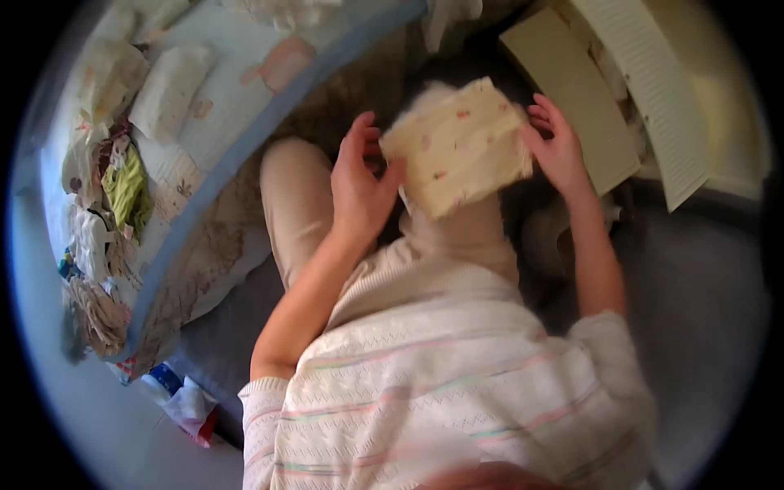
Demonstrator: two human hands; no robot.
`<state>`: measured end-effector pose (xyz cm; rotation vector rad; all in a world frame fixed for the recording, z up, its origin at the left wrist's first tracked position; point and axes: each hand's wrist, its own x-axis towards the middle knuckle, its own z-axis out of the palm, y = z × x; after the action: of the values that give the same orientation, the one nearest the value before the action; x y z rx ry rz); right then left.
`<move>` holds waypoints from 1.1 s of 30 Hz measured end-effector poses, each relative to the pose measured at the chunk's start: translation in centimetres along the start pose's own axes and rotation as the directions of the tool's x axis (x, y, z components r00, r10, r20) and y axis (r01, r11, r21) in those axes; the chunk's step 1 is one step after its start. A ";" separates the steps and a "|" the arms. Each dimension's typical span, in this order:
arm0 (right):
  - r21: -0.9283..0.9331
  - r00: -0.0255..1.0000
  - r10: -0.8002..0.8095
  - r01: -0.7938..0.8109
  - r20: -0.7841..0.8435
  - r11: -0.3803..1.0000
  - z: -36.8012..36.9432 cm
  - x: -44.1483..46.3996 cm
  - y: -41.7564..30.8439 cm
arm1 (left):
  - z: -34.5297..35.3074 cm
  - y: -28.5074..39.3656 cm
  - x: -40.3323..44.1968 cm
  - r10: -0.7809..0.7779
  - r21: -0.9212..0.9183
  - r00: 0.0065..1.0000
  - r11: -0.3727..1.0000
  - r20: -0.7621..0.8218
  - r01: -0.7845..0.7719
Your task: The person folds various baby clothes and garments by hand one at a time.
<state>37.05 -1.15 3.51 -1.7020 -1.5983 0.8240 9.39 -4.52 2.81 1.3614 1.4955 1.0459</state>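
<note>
Forearms [597, 253] extended forward, left hand [360, 181] and right hand [560, 150] stand apart, fingers [553, 109] slightly bent.

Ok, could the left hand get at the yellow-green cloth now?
Probably yes, with a stretch: from the left hand over the blue edge to the yellow-green cloth, nothing appears in the way.

No legible txt, nos. or brands. Blue/white/red pkt [186, 404], near L: any print too small & blurred to read. Cream cloth [457, 147], far ctr: sm. reddish motifs, can't make out lettering. White pack [173, 91], far L: ditto, unreadable.
</note>
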 end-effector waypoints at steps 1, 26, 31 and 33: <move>-0.185 0.978 -0.204 0.191 -0.053 0.964 -0.6 0.0 -1.3 | -0.2 1.3 0.0 0.293 0.310 0.955 0.913 -0.048 -0.265; -0.379 0.924 -0.312 0.214 -0.221 0.900 -0.2 36.3 -7.1 | -0.4 1.0 1.0 0.496 0.257 0.816 0.781 0.298 -0.569; -0.660 0.991 -0.115 0.044 -0.065 0.750 0.4 37.9 -9.6 | -0.2 0.1 1.9 0.475 0.218 0.834 0.815 0.281 -0.537; -0.734 0.989 -0.148 0.080 -0.028 0.674 1.0 38.2 -10.2 | -0.2 -0.1 2.0 0.466 0.212 0.838 0.822 0.285 -0.529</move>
<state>32.50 37.46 10.78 -2.0858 -2.1162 -0.0117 9.04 -2.51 2.68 2.0866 1.1710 0.9675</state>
